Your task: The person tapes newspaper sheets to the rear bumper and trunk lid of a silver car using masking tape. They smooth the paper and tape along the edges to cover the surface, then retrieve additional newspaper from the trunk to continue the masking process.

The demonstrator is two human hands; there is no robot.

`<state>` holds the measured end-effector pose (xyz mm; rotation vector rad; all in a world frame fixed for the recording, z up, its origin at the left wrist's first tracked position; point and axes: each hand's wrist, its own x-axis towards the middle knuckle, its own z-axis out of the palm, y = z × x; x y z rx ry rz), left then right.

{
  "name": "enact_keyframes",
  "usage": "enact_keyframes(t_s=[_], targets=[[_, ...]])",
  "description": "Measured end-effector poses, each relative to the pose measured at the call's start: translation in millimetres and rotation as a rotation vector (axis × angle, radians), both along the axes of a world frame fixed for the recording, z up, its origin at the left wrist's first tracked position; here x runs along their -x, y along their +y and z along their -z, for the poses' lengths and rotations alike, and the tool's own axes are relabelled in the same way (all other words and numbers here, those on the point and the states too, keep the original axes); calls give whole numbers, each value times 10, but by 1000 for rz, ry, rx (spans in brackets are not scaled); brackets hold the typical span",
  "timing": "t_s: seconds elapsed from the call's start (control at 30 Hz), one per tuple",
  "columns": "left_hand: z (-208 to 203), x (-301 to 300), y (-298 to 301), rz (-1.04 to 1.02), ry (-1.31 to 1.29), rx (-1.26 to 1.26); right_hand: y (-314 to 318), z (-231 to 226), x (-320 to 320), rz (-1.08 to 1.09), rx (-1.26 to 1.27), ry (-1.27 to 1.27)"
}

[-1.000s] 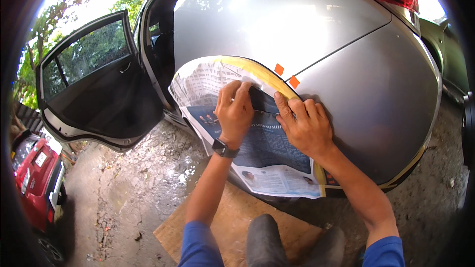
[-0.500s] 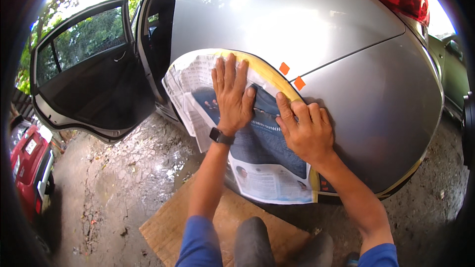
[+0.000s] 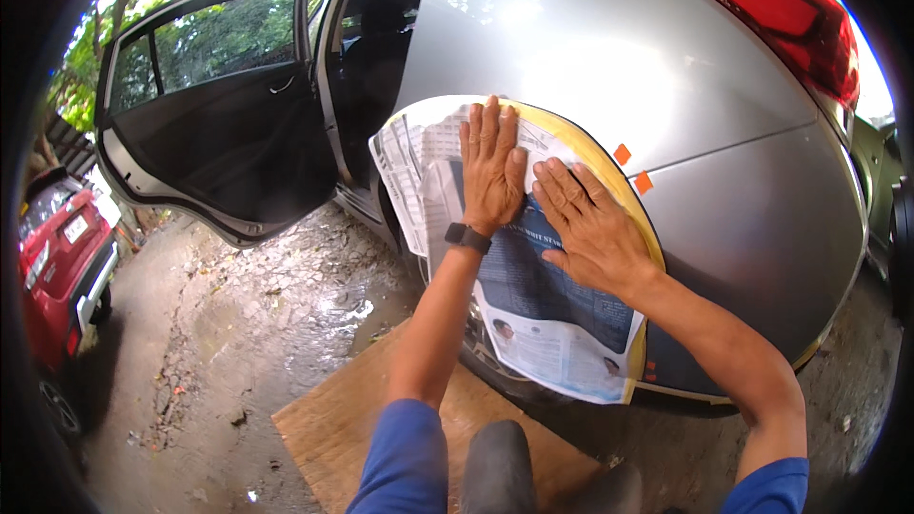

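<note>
Sheets of newspaper [image 3: 562,333] cover the wheel opening of a silver car [image 3: 743,200], with yellow masking tape [image 3: 595,152] along their curved upper edge. My left hand [image 3: 490,171], with a dark watch at the wrist, lies flat on the upper part of the paper, fingers stretched upward to the tape. To its right my right hand [image 3: 595,228] is also spread flat on the paper, its fingers pointing up and left, just inside the tape. Neither hand grips anything. The tyre [image 3: 505,376] shows partly beneath the paper's lower edge.
Two small orange stickers [image 3: 633,168] mark the panel by the tape. A rear door [image 3: 219,152] hangs open at the left. A red car [image 3: 67,266] stands farther left. Under my knees lies a brown board [image 3: 352,419] on rough, wet ground [image 3: 228,324].
My right hand has left the tape edge, where its fingers were bent, and now lies flat on the paper. The left hand stays pressed there. The whole view has shifted.
</note>
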<state>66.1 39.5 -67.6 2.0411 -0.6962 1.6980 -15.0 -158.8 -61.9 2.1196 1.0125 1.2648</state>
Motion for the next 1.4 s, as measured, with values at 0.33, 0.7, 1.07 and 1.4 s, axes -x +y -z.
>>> enact_keyframes(t_s=[0.33, 0.7, 1.07, 1.4], targets=[[-129, -386, 637, -268, -119, 45, 235, -230, -210, 14, -46, 5], [-114, -535, 1088, -289, -192, 287, 340, -248, -208, 81, -43, -82], [247, -148, 132, 46, 268, 448, 351, -168, -295, 88, -92, -163], [288, -183, 199, -171, 251, 343, 324, -81, -325, -39, -181, -145]])
